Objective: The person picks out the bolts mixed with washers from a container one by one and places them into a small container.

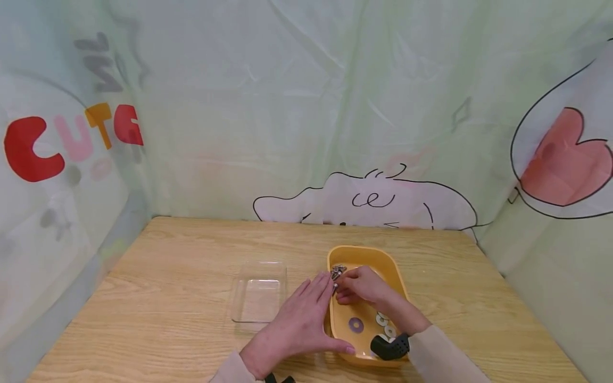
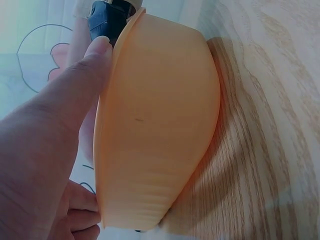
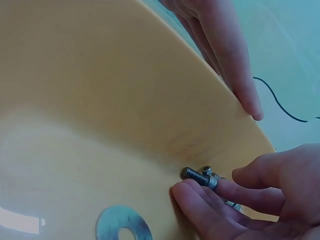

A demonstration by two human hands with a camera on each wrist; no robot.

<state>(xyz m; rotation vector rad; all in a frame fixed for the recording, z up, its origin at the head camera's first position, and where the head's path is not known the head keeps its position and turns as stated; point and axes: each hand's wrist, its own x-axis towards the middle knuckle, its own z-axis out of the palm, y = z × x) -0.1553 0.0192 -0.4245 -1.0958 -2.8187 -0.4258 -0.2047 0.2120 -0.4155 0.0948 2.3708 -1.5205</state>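
A yellow plastic bin (image 1: 369, 255) holds metal bolts (image 1: 338, 270) in a small pile against its left wall and several flat washers (image 1: 356, 325). Along the bin's left rim my left hand (image 1: 306, 319) lies with its fingers extended, its thumb on the near rim. Inside, my right hand (image 1: 364, 284) reaches to the pile. In the right wrist view its bent fingers touch a threaded bolt (image 3: 197, 176), with the thumb a little apart from them. Other bolts are partly hidden behind the fingers, and whether one is pinched is unclear.
A clear plastic box (image 1: 261, 298) stands left of the bin on the wooden table (image 1: 182, 276). Printed cloth walls (image 1: 306, 133) enclose the table at the back and on both sides. A black band (image 1: 390, 347) is on the right wrist.
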